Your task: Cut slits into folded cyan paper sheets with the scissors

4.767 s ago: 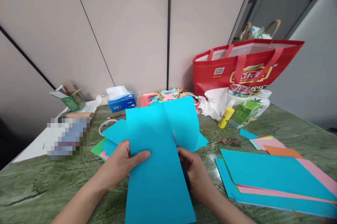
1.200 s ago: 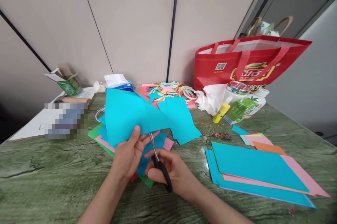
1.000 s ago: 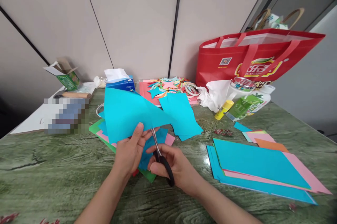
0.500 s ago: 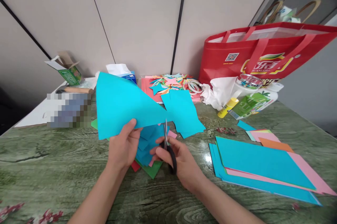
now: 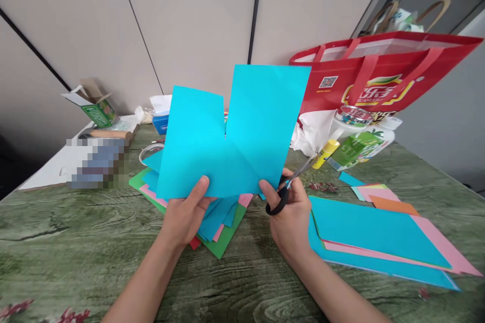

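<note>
Both hands hold up a blue paper sheet [image 5: 235, 136] with a slit cut down from its top edge. My left hand [image 5: 187, 212] pinches the sheet's lower left edge, thumb in front. My right hand [image 5: 290, 212] grips the lower right corner between thumb and fingers, and also carries black-handled scissors [image 5: 290, 186] whose blades point up and to the right, away from the paper.
Cut blue, pink and green paper pieces [image 5: 220, 222] lie under the sheet. A stack of blue and pink sheets [image 5: 379, 237] lies at right. Behind are a glue stick [image 5: 326, 153], a red bag [image 5: 382, 80], a tissue box [image 5: 161, 121] and a tape roll [image 5: 147, 151].
The scissors have come out of the cut and swung to the right. The right hand has taken the sheet's right corner, and the sheet is now raised upright, spread flat.
</note>
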`<state>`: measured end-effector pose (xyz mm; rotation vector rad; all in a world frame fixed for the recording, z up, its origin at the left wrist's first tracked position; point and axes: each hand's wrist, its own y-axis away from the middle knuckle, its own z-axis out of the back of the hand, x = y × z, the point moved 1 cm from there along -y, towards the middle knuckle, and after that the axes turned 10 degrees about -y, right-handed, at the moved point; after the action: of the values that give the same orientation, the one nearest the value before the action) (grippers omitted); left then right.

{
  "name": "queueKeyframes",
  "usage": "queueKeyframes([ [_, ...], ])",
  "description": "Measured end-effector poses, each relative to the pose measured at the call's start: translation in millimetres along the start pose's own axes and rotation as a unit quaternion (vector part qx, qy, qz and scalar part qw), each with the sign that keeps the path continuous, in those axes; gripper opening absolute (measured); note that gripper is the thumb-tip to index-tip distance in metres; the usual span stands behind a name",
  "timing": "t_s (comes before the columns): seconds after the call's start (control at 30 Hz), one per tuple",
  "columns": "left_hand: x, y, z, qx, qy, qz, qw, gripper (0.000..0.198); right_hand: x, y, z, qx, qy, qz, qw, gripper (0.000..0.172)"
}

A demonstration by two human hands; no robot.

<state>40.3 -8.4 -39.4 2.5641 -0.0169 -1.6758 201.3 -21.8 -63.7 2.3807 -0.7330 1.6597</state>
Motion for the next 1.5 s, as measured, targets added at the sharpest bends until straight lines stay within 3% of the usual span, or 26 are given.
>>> queueKeyframes([
  [0.13, 2.8, -1.7, 0.7, -0.024, -0.021, 0.000, 0.999, 0.063, 6.4, 0.3, 0.2, -0.016, 0.027, 0.076, 0.997, 0.024],
  [0.27, 11.0, -5.3, -3.1, 0.020, 0.000, 0.037, 0.999, 0.053, -5.9, -5.7, 2.7, -0.027, -0.005, -0.011, 1.000, 0.030],
  [0.37, 10.5, -6.3, -6.6, 0.011, 0.006, 0.024, 1.000, 0.048, -16.1, -5.6, 1.1, -0.026, -0.040, -0.088, 0.995, 0.039],
  [0.43, 6.4, -6.3, -6.9, -0.022, 0.009, -0.010, 1.000, 0.045, -16.1, -0.3, -3.5, 0.030, -0.052, -0.114, 0.992, 0.032],
  [0.5, 2.2, -6.1, -4.4, -0.079, 0.005, -0.036, 0.996, 0.039, -11.3, 8.8, -9.8, 0.145, -0.051, -0.136, 0.979, 0.021],
  [0.6, 0.4, -5.5, 1.5, -0.174, -0.033, -0.031, 0.984, 0.026, -3.5, 25.3, -17.1, 0.328, -0.075, -0.232, 0.913, 0.024],
  [0.67, 1.9, -5.0, 2.9, -0.204, -0.050, -0.024, 0.977, 0.019, -0.6, 33.5, -18.4, 0.383, -0.087, -0.281, 0.876, 0.031],
  [0.77, 5.0, -5.2, -0.8, -0.212, -0.028, -0.047, 0.976, 0.021, 0.1, 37.4, -17.7, 0.388, -0.100, -0.278, 0.873, 0.027],
  [0.93, 7.4, -7.0, -7.7, -0.154, 0.014, -0.084, 0.984, 0.035, -0.3, 29.7, -15.8, 0.320, -0.133, -0.242, 0.906, 0.025],
  [1.17, 8.6, -0.1, -15.3, -0.136, 0.024, -0.056, 0.989, 0.031, -2.7, 29.8, -15.7, 0.420, -0.097, -0.322, 0.843, 0.029],
  [1.5, 15.1, 6.7, -17.3, -0.179, -0.062, -0.054, 0.980, 0.030, -4.6, 33.5, -14.1, 0.410, -0.078, -0.338, 0.844, 0.037],
])
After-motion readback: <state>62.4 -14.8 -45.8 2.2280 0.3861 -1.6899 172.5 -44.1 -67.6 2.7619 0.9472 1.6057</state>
